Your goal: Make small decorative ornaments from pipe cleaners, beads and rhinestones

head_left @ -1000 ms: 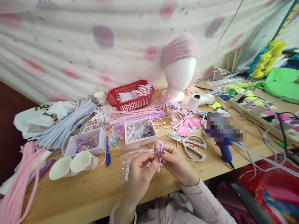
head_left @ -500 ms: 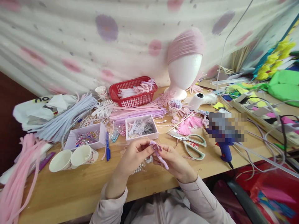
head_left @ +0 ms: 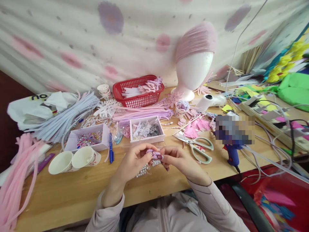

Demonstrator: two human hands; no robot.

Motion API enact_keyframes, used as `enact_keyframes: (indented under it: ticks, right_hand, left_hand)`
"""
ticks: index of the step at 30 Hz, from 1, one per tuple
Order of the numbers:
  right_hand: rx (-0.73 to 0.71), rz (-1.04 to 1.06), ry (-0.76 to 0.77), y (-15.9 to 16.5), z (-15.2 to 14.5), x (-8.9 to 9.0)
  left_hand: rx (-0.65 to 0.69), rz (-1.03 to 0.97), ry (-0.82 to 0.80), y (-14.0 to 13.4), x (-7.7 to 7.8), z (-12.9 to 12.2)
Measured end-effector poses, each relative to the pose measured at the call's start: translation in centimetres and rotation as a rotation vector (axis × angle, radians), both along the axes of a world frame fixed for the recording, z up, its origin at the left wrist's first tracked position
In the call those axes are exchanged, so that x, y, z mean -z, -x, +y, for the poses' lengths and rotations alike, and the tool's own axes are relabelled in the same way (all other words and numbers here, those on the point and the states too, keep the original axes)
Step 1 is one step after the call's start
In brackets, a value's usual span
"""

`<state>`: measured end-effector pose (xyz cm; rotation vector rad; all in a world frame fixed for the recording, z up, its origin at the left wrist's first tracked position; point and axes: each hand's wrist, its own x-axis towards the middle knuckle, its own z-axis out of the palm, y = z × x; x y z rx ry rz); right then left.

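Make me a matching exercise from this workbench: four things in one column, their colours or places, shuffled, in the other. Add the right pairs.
Things:
1. Pen
2. Purple piece
3. Basket
4. Scissors

Colours or places:
A. Between the left hand and the right hand
B. Green-handled
C. Blue
D. Red

Right pairs: 1-C, 2-A, 3-D, 4-B

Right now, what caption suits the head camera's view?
Two hands hold a small purple piece over a craft-strewn table.
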<state>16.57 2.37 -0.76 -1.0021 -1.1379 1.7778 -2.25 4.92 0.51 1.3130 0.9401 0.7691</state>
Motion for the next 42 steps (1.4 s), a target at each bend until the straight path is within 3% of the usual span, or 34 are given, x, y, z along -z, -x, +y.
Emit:
enact_keyframes:
  ticks: [3, 8, 15, 18, 21, 24, 26, 29, 33, 37, 40, 42]
  right_hand:
    - [-0.057, -0.057, -0.027, -0.5, 0.2, 0.1]
    - [-0.077, -0.180, -0.055, -1.1, 0.0, 0.1]
    - [0.052, -0.384, -0.275, -0.4, -0.1, -0.4]
    - [0.037, -0.488, -0.368, -1.1, -0.6, -0.5]
    - [0.062, -0.731, -0.486, -4.0, -1.7, -0.1]
    - [0.296, -1.224, -0.597, -7.7, -2.6, 1.0]
    - [0.273, -1.504, -0.565, -9.4, -2.6, 2.0]
    - [0.181, -1.659, -0.470, -10.2, -1.7, 3.0]
    - [0.183, -1.673, -0.429, -10.1, -0.5, 2.4]
    - [0.173, -1.586, -0.429, -10.7, -1.9, -0.8]
    - [0.094, -1.038, -0.174, -11.2, -4.1, -2.8]
    - [0.175, -0.632, -0.057, -10.4, -5.3, -2.9]
  left_hand:
    - [0.057, -0.023, 0.068, 0.4, -0.2, 0.2]
    - [0.007, -0.105, 0.155, 0.7, -0.1, 0.3]
    - [0.030, -0.162, 0.248, 1.0, 1.0, 0.5]
    - [0.033, -0.165, 0.297, 0.9, 1.4, 0.4]
    - [0.000, -0.185, 0.335, 0.7, 1.6, -0.1]
    - [-0.157, -0.247, 0.341, 0.8, 1.8, -0.5]
    - [-0.266, -0.296, 0.344, 0.8, 1.8, -0.6]
    - [-0.366, -0.339, 0.369, 0.9, 1.9, -0.6]
    - [-0.473, -0.400, 0.382, 0.7, 1.8, -1.0]
    - [-0.600, -0.449, 0.286, 0.1, 1.5, -1.3]
    - [-0.644, -0.487, 0.208, -0.6, 1.3, -1.3]
    - [-0.643, -0.489, 0.155, -1.1, 1.3, -1.3]
